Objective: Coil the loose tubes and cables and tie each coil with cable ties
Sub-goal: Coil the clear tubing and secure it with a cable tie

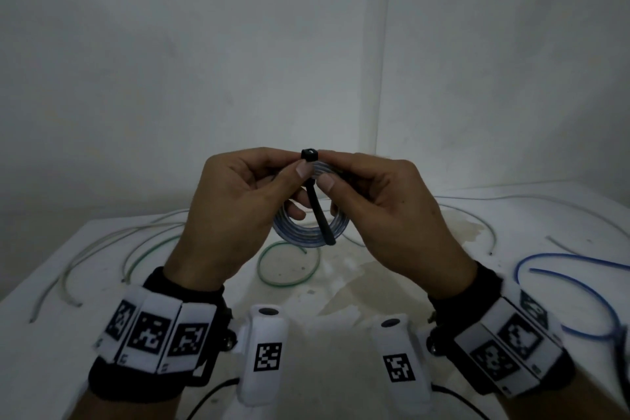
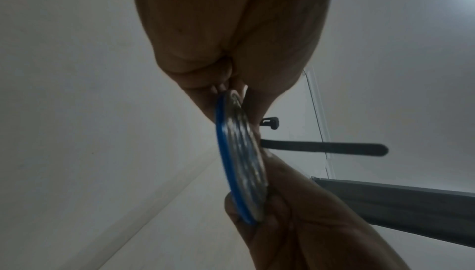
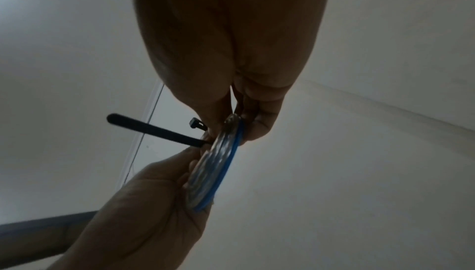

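The coil [image 1: 308, 232] is a flat ring of clear tubing with a blue line running through it, wound in several turns and held upright in the air above the tabletop [image 1: 358, 276], between the two hands at chest height. A black cable tie [image 1: 320, 211] is looped over the top of the coil: its square head [image 1: 309, 154] stands at the upper edge, and its free tail hangs down across the front of the ring, ending near the lower rim. The left hand [image 1: 235, 215] grasps the coil with curled fingers, thumb pressed beside the tie head; the right hand [image 1: 381, 211] likewise pinches the top of the coil with thumb and fingers. In the wrist views the coil [image 2: 240, 156] appears edge-on, blue rim outermost, with the tie tail [image 3: 154, 129] projecting sideways. The tabletop is white, with pale brownish stains at its middle, and stands in a corner of plain white walls [image 1: 204, 61]. Loose lengths lie on it: a green tube [image 1: 289, 278] curled directly below the coil, whitish tubes [image 1: 85, 256] to the left, a blue tube [image 1: 579, 286] to the right and further pale tubes [image 1: 477, 215] behind the right hand.
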`<state>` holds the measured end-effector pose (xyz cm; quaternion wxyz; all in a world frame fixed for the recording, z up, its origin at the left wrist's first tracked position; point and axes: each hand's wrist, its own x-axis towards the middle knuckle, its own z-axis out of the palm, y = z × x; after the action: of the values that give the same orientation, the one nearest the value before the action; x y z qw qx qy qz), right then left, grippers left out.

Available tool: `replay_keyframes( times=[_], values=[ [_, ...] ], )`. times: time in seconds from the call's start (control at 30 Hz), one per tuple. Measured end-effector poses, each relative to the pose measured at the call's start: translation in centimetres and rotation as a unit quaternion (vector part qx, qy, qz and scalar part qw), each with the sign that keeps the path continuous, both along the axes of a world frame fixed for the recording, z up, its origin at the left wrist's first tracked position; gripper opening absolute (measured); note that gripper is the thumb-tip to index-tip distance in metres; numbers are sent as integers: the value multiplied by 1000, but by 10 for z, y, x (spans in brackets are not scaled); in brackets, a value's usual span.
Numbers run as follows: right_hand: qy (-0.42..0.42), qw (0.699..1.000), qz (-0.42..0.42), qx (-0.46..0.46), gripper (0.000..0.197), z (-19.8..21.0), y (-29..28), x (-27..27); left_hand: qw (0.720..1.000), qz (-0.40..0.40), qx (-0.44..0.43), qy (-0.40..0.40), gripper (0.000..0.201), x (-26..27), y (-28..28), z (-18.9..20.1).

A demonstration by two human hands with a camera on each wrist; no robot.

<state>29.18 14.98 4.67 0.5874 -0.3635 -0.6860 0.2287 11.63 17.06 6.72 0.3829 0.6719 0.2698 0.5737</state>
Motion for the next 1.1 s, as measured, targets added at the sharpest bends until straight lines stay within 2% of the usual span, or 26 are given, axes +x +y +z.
replay_keyframes(
  times=[0.13,0.27,0.5,0.63,0.77,0.8,0.87,0.97,1.1],
  values=[
    [32,999,28,-17,28,2,-1,1,1000,7,-8,-13,10,3,-1,-2],
    [28,999,14,-7,27,0,-1,0,999,1,-43,-26,13,5,-2,-2],
    [1,1000,-18,-16,30,-2,0,-2,997,46,-18,-63,11,11,-2,-8],
    [-56,997,-45,-2,32,-4,1,-3,997,58,-9,-58,13,10,-1,-7],
    [-137,988,-43,58,50,-1,-5,2,995,72,-13,-63,9,8,1,-7],
    [-153,984,-39,88,50,0,-6,3,995,76,-14,-64,9,7,2,-7],
    [-171,973,-35,151,34,2,-5,1,994,79,-18,-71,9,6,3,-8],
    [-122,980,-18,158,16,-1,-3,-4,994,76,-28,-78,8,7,4,-9],
    [21,997,19,75,14,5,-11,-7,995,70,-14,-75,14,10,2,-9]
  ],
)
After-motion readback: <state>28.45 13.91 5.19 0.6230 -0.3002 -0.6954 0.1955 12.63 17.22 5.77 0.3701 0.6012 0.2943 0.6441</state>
